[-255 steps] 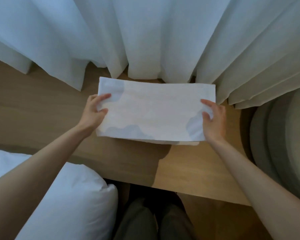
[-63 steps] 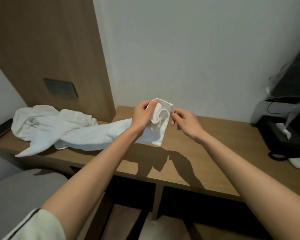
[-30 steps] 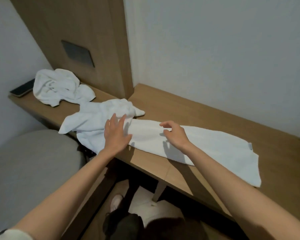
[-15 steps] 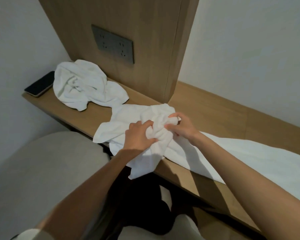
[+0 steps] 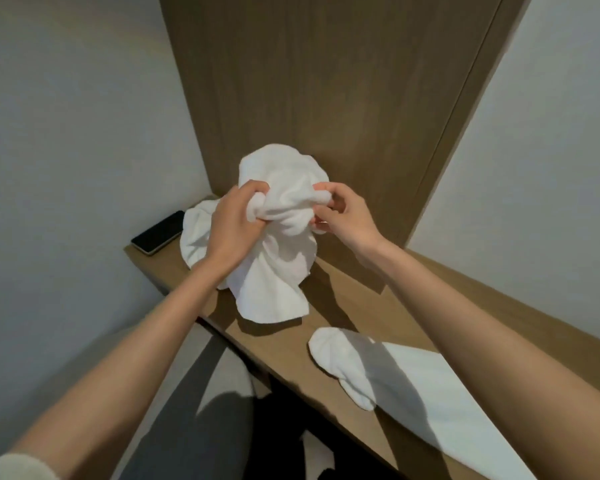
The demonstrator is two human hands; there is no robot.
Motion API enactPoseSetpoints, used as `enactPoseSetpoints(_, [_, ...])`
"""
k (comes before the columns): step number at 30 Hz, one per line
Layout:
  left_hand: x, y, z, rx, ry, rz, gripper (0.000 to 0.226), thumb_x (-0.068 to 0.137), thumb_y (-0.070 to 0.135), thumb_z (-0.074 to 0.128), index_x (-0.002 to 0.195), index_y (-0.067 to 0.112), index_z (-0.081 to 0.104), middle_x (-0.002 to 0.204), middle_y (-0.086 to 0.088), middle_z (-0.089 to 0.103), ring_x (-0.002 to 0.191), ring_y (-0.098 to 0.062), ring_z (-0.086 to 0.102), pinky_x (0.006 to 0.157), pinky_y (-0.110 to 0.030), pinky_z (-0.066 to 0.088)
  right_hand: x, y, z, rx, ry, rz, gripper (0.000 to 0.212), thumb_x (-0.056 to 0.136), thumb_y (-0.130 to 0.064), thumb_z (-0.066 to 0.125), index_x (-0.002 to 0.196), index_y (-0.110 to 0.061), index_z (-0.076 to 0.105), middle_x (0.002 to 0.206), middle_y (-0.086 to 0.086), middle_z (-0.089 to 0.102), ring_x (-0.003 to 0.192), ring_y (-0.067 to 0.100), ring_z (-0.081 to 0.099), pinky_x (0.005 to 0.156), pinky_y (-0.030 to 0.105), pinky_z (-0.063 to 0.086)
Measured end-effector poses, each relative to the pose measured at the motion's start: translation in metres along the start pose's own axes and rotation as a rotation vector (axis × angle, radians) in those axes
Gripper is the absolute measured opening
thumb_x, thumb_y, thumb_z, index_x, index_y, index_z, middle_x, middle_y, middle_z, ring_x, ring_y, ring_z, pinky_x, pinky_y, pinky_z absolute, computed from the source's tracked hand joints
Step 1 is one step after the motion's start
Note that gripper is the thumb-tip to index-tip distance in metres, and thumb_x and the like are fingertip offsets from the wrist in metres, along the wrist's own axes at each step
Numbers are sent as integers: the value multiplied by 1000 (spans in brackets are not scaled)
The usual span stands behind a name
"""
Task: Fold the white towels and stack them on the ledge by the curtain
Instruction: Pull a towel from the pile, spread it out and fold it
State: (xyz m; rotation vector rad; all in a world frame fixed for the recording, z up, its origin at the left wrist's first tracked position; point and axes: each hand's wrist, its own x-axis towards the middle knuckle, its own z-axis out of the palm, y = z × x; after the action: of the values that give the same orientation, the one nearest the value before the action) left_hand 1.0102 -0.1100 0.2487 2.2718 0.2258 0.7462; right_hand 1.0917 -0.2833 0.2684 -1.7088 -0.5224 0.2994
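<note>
A crumpled white towel (image 5: 281, 258) hangs bunched above the wooden ledge (image 5: 278, 344). My left hand (image 5: 231, 230) grips a fistful of it on the left, and my right hand (image 5: 343, 216) pinches its upper fold on the right. A second white towel (image 5: 395, 386) lies stretched flat along the ledge at the lower right, partly under my right forearm. A third crumpled towel (image 5: 196, 233) sits on the ledge behind my left hand, mostly hidden. No curtain is in view.
A dark phone (image 5: 157, 232) lies at the ledge's far left end, by the white wall. A tall wooden panel (image 5: 319, 81) rises behind the towels. A grey rounded seat (image 5: 174, 393) is below the ledge on the left.
Both hands have lifted the bunched towel up off the ledge, clear of the flat towel. The view has swung further left and up, towards the wooden panel.
</note>
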Motion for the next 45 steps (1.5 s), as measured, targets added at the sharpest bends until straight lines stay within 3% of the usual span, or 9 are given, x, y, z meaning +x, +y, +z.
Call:
enactPoseSetpoints(4, [26,-23,-4,286,-240,-138,53,92,14,59,141,22,41,153,-17,24,140,-36,23,111,-48,26,27,1,16,-76,-115,116,51,96,-5,51,144,-16,39,147,6,41,132,24,44,96,33,48])
enactPoseSetpoints(7, [10,-28,16,214,-273,-242,60,93,14,58,146,28,33,159,-15,-7,147,-32,5,118,-41,20,18,21,9,-209,-144,185,47,97,-9,50,142,-21,42,146,4,42,129,20,45,88,28,51])
enactPoseSetpoints(14, [-60,-5,90,49,-372,-80,38,95,22,57,132,26,52,134,0,52,122,-15,49,100,-26,39,-44,75,-52,-432,-308,371,15,98,-17,52,110,-17,60,107,-2,60,90,8,58,72,17,47])
enactPoseSetpoints(18, [-95,0,142,172,-758,-182,52,94,40,53,142,25,39,145,-3,41,134,-24,36,111,-42,32,-87,114,-97,-626,-426,540,28,93,-10,58,119,-2,62,120,10,61,112,27,57,97,33,45])
enactPoseSetpoints(22, [-125,-5,179,303,-943,-419,70,92,52,49,149,20,25,151,-11,32,138,-32,28,111,-46,29,-132,156,-125,-979,-530,704,57,86,-32,63,138,-21,42,137,1,50,126,25,46,108,39,34])
enactPoseSetpoints(28, [-135,20,195,231,-851,-423,51,96,42,50,134,9,49,132,-13,54,120,-30,51,96,-36,42,-171,167,-165,-902,-315,499,13,87,-16,54,97,-21,48,101,4,61,85,21,54,65,29,37])
enactPoseSetpoints(34, [-118,104,211,-204,-450,-159,24,88,25,66,105,15,52,108,1,51,97,-11,52,79,-22,47,-180,131,-242,-966,297,115,24,71,3,59,74,-19,50,83,-1,49,75,23,47,57,29,32])
enactPoseSetpoints(39, [-118,139,229,-182,-486,-164,7,92,13,58,90,18,54,93,7,56,83,-8,55,62,-14,45,-212,148,-282,-695,-20,385,57,74,-14,75,119,-21,41,124,4,45,112,23,42,86,31,36])
enactPoseSetpoints(45, [-119,165,223,-240,-400,-27,15,92,2,50,83,12,43,75,4,48,63,4,45,56,-10,36,-235,144,-300,-581,13,341,47,78,-22,77,119,-19,56,108,0,64,99,18,60,79,27,46])
